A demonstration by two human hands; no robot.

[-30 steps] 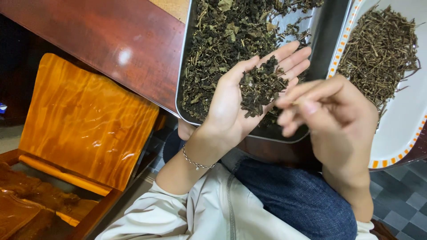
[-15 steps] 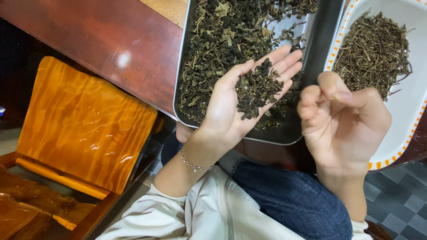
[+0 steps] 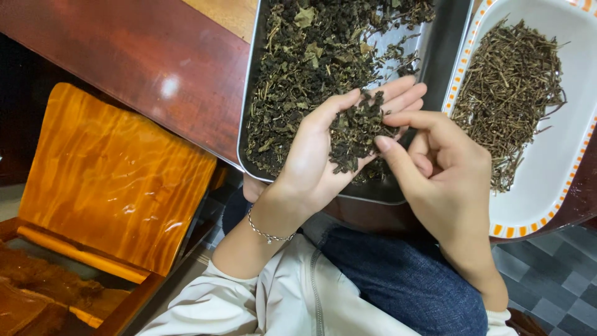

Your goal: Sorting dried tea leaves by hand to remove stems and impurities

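1. Cupping a small heap of dark dried leaves (image 3: pixel 356 134), the left hand (image 3: pixel 323 155) lies palm up, fingers spread and slightly curled, above the near edge of a metal tray (image 3: pixel 435 43).
2. Left hand is open, not clenched; the heap rests on the palm and the lower fingers. A thin bracelet (image 3: pixel 268 231) circles the left wrist.
3. Right hand (image 3: pixel 444 171) sits just beside the left, on its right. Index finger and thumb are extended toward the heap and their tips meet its edge; the other fingers are curled in. Whether anything is pinched between finger and thumb, cannot tell.
4. Metal tray holds a wide, loose layer of the same dark leaf material, with bare metal showing in patches toward its right side.
5. White dish (image 3: pixel 547 193) with an orange-patterned rim stands just right of the tray. A pile of thin brown stems (image 3: pixel 507 93) lies in it.
6. Both tray and dish rest on a dark red-brown table (image 3: pixel 124 56), their near edges overhanging the person's lap.
7. Lap: blue jeans (image 3: pixel 398 280), light jacket (image 3: pixel 273 305).
8. Glossy orange-brown wooden chair (image 3: pixel 112 180) stands to the left, well apart from the hands.
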